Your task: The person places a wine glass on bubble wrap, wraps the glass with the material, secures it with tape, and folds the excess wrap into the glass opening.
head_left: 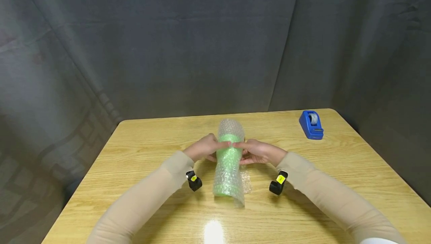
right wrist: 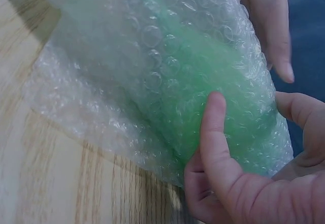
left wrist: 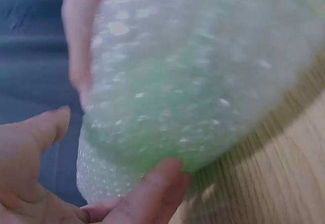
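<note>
A green, waisted object [head_left: 229, 158] lies rolled in clear bubble wrap [head_left: 227, 178], lengthwise in front of me on the table. My left hand [head_left: 207, 148] grips the bundle from the left, its thumb on top and other fingers down the side. From the right my right hand [head_left: 257, 151] holds it the same way, and the two thumbs nearly meet over the green part. In the right wrist view, fingers [right wrist: 216, 132] of the right hand press against the wrap's side. A loose flap of bubble wrap [right wrist: 86, 97] spreads onto the tabletop there.
The wooden table [head_left: 151, 135] has a blue tape dispenser [head_left: 311, 125] with a roll of tape near its back right corner. Dark grey curtains [head_left: 202, 49] hang behind the table and along both sides.
</note>
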